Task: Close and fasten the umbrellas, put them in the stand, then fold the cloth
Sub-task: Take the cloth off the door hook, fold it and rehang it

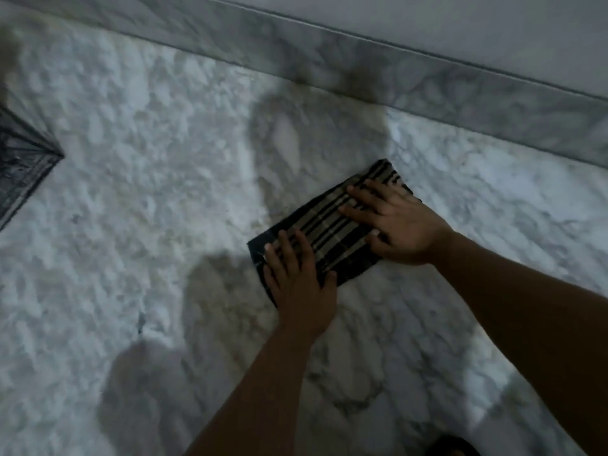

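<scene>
A dark checked cloth [332, 230] with beige stripes lies folded into a small rectangle on the marble floor. My left hand [297, 278] rests flat on its near left end, fingers spread. My right hand [394, 222] presses flat on its far right end, fingers spread too. Neither hand grips the cloth. No umbrella or stand is in view.
White marble floor [148, 192] spreads all around. A grey marble skirting [427, 80] runs along the wall at the top and right. A dark patterned corner, perhaps a mat [19, 166], juts in at the left edge.
</scene>
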